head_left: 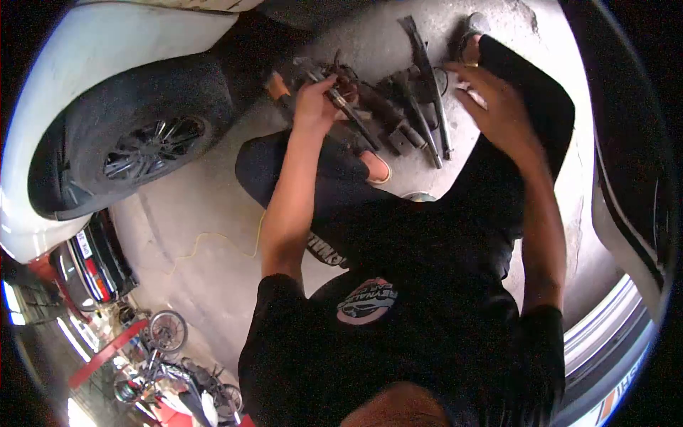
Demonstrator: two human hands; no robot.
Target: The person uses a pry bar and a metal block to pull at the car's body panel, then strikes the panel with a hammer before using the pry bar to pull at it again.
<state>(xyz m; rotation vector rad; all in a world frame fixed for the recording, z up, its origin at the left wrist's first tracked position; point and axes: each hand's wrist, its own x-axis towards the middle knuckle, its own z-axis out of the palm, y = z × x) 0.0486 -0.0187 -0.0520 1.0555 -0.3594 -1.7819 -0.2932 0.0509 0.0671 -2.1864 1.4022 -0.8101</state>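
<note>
My left hand (316, 107) is wrapped round a long dark metal tool (350, 117) with a shiny upper part, held slantwise above the floor. To the right, my right hand (492, 103) is raised with its fingers spread and nothing in them, slightly blurred. Between the hands lies a dark metal assembly (388, 110) with a bracket at its lower end. Beside it, two long dark metal bars (432, 92) lie close together, reaching down towards my lap. An orange-and-dark object (279, 87) is just left of my left hand.
A white car's wheel (153, 153) stands at the left. A thin yellow cord (213, 236) runs over the concrete floor (192, 274). Motorcycles (167, 331) and a dark vehicle (96, 263) are at the lower left. Another vehicle's edge (605, 206) borders the right. My feet flank the metal parts.
</note>
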